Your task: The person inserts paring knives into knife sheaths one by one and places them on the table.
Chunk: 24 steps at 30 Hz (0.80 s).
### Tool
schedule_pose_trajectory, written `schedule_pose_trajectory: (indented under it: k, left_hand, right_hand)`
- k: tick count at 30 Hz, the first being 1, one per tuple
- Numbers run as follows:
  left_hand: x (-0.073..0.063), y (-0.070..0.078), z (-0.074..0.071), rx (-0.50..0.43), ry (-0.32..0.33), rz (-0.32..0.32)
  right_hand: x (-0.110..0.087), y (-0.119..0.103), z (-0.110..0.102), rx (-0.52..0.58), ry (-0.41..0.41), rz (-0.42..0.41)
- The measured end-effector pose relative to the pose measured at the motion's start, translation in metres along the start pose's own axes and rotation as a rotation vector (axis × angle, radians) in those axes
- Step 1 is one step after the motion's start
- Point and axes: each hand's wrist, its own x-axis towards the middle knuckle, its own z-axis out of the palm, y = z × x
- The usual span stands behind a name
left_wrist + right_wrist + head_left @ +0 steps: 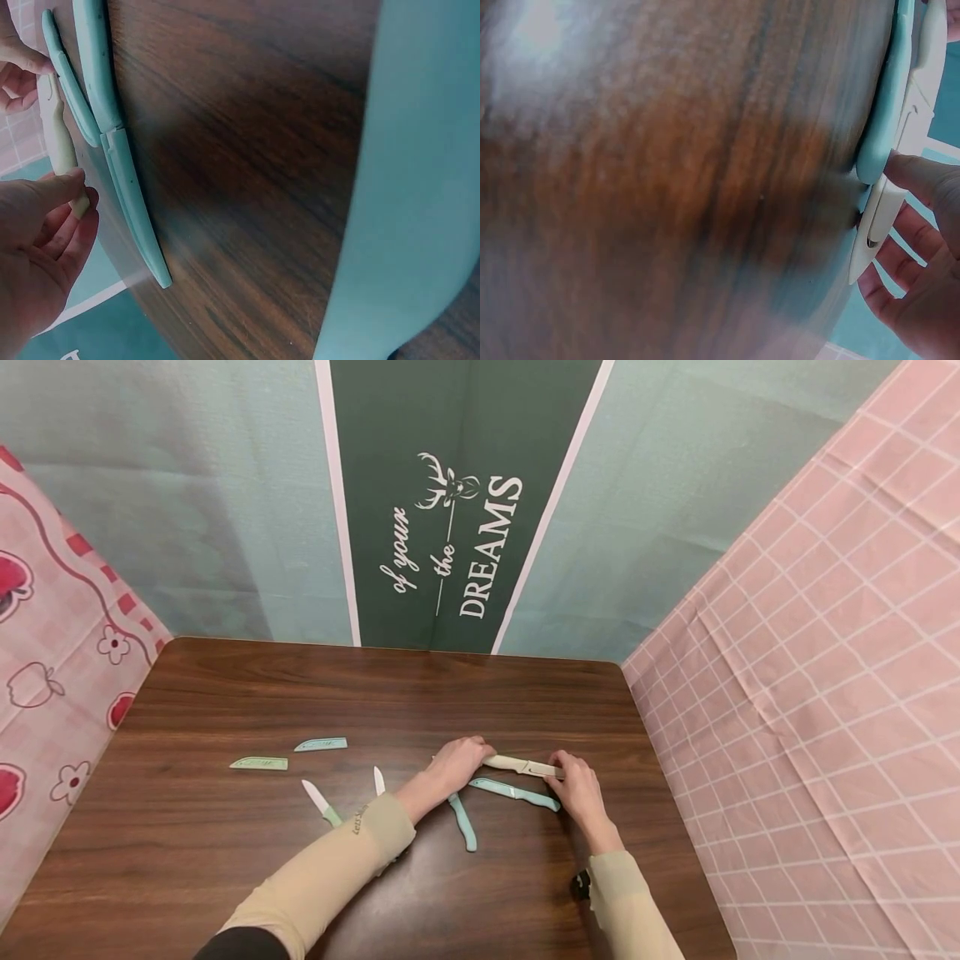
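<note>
A cream paring knife (507, 763) in a matching sheath (542, 770) is held between both hands at the right of the table. My left hand (456, 763) pinches the end of its handle, which the left wrist view shows between thumb and fingers. At the other end, my right hand (930, 255) holds the sheath near its pointed tip. Just in front lies a sheathed blue paring knife (516, 792), close to the right thumb. Another blue knife (463, 827) lies below the left wrist, its upper part hidden by that hand.
Left of the arms lie a bare-bladed green-handled knife (321, 802) and a white blade (378, 779), whose handle the left sleeve covers. Farther left are a green sheath (258, 763) and a blue sheath (321, 744). Printed cloths hang around the brown table (225, 693).
</note>
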Motion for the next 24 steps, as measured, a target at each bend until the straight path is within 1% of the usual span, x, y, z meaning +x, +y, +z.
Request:
schedule_pose_trajectory:
  k: [6, 14, 19, 24]
  left_hand:
    - [-0.0005, 0.0004, 0.0019, -0.012, 0.004, -0.022]
    - [-0.0027, 0.0, 0.0048, -0.021, -0.012, -0.046]
    - [-0.0029, -0.0002, 0.0067, -0.021, 0.006, -0.056]
    - [-0.0024, -0.0008, 0.0088, -0.011, 0.016, -0.062]
  right_hand:
    - [0.0004, 0.0001, 0.0012, 0.013, -0.014, 0.022]
    - [-0.0002, -0.0014, 0.0021, 0.03, -0.003, 0.013]
    - [-0.0001, -0.0014, 0.003, 0.037, 0.004, 0.012]
    - [-0.0003, -0.001, 0.0036, 0.045, -0.006, 0.021]
